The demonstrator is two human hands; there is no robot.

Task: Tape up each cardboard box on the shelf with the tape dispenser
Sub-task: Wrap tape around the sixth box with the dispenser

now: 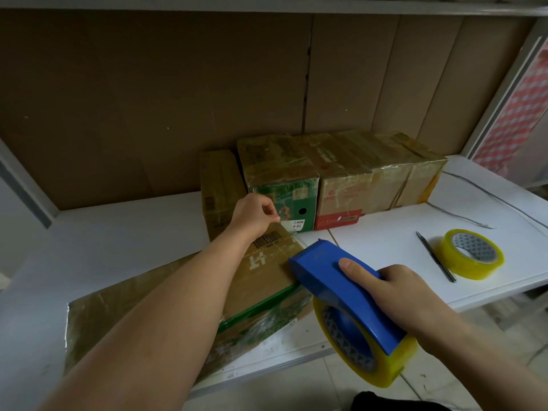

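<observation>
I saw the right hand (406,295) wrapped round the blue tape dispenser (347,295), thumb flat on its top, the nose touching the flat cardboard box (264,280) at the front of the white shelf (124,229). The left hand (255,213) had its fingers curled, pinching at the far corner of that box; whether tape was between them I could not tell. At twelve o'clock a row of taped boxes (335,173) stood against the cardboard backing, just behind the left hand. At three o'clock lay a spare tape roll (470,253) with a pen (435,256) just beside it, and a thin wire (462,216) beyond.
</observation>
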